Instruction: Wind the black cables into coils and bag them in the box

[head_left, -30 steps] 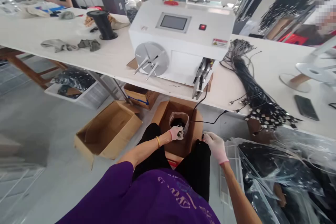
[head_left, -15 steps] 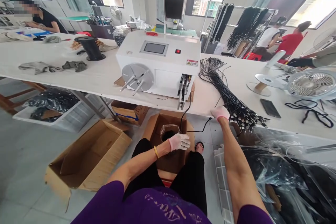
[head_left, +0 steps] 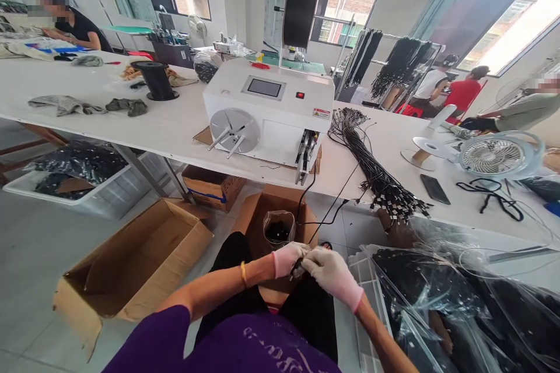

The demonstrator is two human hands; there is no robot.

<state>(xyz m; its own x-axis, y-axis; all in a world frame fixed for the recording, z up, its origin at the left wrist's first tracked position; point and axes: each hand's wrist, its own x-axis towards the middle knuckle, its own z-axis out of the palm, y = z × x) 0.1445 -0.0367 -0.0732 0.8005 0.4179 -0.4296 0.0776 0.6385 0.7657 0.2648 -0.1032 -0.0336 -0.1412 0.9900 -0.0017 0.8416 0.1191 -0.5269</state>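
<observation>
In front of my lap, both gloved hands come together on the end of a thin black cable [head_left: 333, 204]. My left hand [head_left: 289, 259] is closed around it, and a short dark tip pokes out below the fingers. Pinched fingers of my right hand [head_left: 333, 273] meet the left at the same spot, partly hiding the cable end. From there the cable runs up to a bundle of black cables [head_left: 371, 170] with metal-tipped ends lying on the table [head_left: 175, 140]. Beyond the hands, a clear bag [head_left: 279, 218] with small black pieces stands in an open carton [head_left: 250, 213].
A white machine [head_left: 273, 108] with a screen stands on the table; another black cable [head_left: 307, 189] hangs from its front. Right of it lie a phone [head_left: 435, 189] and a fan [head_left: 493, 156]. An open carton [head_left: 144, 256] and a crate of bagged goods [head_left: 363, 303] flank my legs.
My right hand has come back from the cable bundle at the table edge to my left hand, bringing a cable end. My left hand has moved slightly down and closed.
</observation>
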